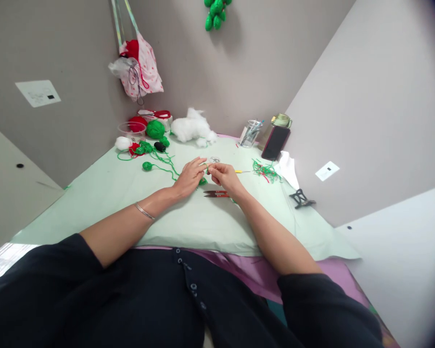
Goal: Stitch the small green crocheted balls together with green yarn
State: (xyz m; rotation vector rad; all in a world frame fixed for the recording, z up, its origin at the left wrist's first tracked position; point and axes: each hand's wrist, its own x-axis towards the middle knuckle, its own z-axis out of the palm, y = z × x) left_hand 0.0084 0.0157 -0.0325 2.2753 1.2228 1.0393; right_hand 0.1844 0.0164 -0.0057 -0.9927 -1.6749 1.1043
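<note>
My left hand [190, 179] is held low over the table, its fingers stretched toward the right hand with green yarn [206, 167] at their tips. Its thumb is hidden. A small green crocheted piece [202, 181] shows just below those fingers. My right hand [224, 176] pinches the green yarn, thumb against forefinger, touching the left fingertips. Whether a hook is in that pinch, I cannot make out. Thread snips [216, 194] with dark blades lie just in front of the right hand. From a small green yarn ball [147, 166] a strand runs toward my left hand.
Red yarn [137, 123], a larger green ball [155, 129] and white stuffing [192, 126] sit at the back. A pen cup [250, 134], phone [276, 143] and yarn scraps [266, 170] are on the right, near a black claw clip [302, 198]. A yellow-handled tool [241, 171] lies beyond my right hand.
</note>
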